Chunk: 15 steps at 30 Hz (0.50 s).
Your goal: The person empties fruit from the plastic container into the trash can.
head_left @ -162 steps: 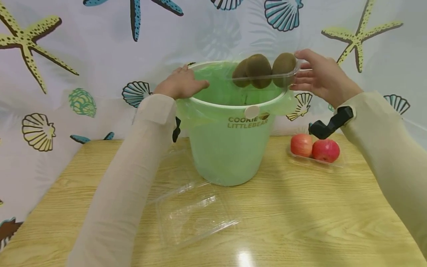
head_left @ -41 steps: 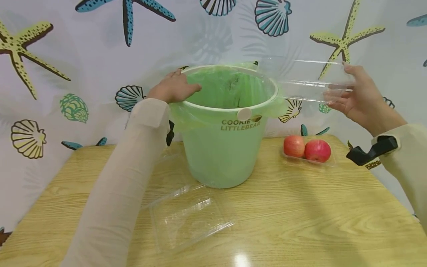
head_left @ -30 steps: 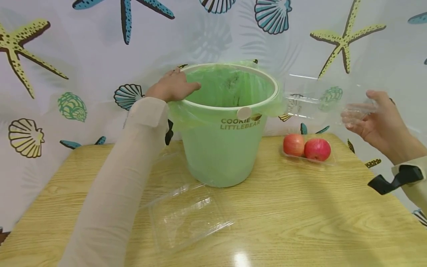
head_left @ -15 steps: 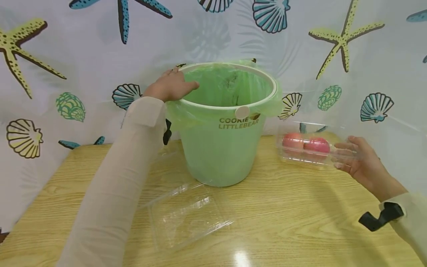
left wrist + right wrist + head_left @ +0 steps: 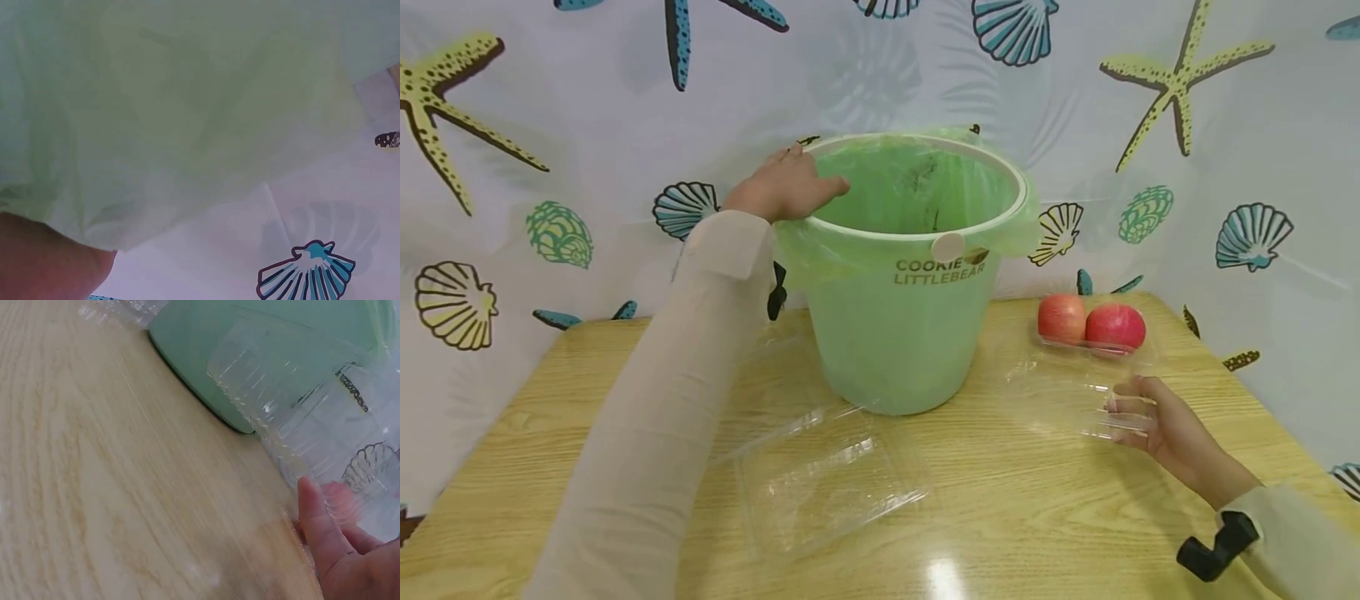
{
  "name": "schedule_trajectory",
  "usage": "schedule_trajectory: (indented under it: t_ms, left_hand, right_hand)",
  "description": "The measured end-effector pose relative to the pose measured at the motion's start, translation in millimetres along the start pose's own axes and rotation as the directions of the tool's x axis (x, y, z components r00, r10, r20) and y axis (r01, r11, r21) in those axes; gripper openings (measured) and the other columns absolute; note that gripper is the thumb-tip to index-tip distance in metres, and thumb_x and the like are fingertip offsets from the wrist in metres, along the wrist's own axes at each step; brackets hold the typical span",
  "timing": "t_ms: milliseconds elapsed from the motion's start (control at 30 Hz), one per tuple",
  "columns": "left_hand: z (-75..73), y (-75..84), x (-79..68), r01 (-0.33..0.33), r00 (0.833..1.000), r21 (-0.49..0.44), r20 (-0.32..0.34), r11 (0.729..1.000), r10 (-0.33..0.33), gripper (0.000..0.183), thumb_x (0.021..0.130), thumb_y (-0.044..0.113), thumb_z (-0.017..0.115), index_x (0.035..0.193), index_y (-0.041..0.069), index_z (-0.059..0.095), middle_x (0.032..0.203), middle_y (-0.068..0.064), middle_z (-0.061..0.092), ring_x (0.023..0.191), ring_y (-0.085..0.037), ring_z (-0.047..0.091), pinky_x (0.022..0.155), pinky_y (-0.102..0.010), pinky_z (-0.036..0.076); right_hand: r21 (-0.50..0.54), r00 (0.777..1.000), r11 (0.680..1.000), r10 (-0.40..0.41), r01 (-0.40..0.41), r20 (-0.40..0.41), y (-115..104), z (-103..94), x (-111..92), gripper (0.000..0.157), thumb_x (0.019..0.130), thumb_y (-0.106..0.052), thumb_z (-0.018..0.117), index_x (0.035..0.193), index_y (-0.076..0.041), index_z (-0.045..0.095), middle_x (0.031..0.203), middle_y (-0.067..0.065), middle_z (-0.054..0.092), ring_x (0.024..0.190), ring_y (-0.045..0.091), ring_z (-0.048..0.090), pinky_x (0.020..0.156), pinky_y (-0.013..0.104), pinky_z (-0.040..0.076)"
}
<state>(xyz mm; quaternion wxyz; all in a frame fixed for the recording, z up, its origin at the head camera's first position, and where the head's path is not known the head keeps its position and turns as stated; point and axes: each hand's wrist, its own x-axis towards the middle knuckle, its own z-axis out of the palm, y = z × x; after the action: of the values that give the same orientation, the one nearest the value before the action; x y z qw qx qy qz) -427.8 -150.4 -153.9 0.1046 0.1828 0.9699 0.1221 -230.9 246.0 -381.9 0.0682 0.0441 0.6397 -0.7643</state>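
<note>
My left hand (image 5: 786, 185) rests on the left rim of a pale green bucket (image 5: 898, 333) lined with a thin green bag (image 5: 917, 192). Its thumb stretches over the opening; part of the grip is hidden. In the left wrist view the bag (image 5: 206, 106) fills most of the picture, with a finger at lower left. My right hand (image 5: 1165, 429) pinches one end of a clear plastic container (image 5: 1052, 387) without fruit, just in front of two red apples (image 5: 1116, 327). The right wrist view shows the thumb on the container wall (image 5: 275, 394).
The apples sit in another clear tray at the table's back right. More clear plastic containers (image 5: 831, 479) lie on the wooden table (image 5: 1000, 517) before the bucket and to its left. A patterned cloth (image 5: 880, 75) hangs behind.
Several kiwis in the right hand's container are gone from it, and none shows elsewhere. That hand has swung right, then come down with the container toward the table. The left hand has stayed.
</note>
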Motion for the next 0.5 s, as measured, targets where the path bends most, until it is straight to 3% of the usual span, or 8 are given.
schedule_trajectory:
  t_ms: [200,400,500]
  left_hand:
    - [0.2,1.0,1.1,0.006,1.0,0.023,0.013,1.0,-0.006,0.074,0.092,0.051,0.023,0.142,-0.002,0.01,0.146,-0.016,-0.018,0.134,-0.031,-0.015,0.11,-0.049,0.001]
    - [-0.2,2.1,1.2,0.008,1.0,0.014,0.005,1.0,-0.008,0.074,0.092,0.052,0.023,0.142,-0.001,0.008,0.146,-0.017,-0.019,0.135,-0.033,-0.014,0.109,-0.051,0.003]
    - [-0.2,2.0,1.7,0.008,1.0,0.009,0.006,1.0,-0.008,0.074,0.092,0.052,0.023,0.142,0.0,0.006,0.146,-0.016,-0.019,0.135,-0.032,-0.014,0.109,-0.051,0.003]
  right_hand:
    - [0.018,0.99,0.992,0.124,-0.125,0.067,11,3.5,-1,0.025,0.097,-0.032,0.034,0.11,-0.013,0.041,0.102,0.004,0.053,0.094,0.013,0.059,0.082,0.036,0.05]
    - [0.073,0.963,0.983,0.147,-0.167,0.225,23,0.7,-2,0.027,0.099,-0.03,0.027,0.114,-0.012,0.04,0.106,0.005,0.056,0.099,0.018,0.059,0.087,0.038,0.048]
    - [0.032,0.958,0.985,0.159,-0.172,0.238,25,1.5,-2,0.028,0.099,-0.03,0.027,0.115,-0.008,0.034,0.106,0.006,0.058,0.1,0.018,0.059,0.088,0.037,0.047]
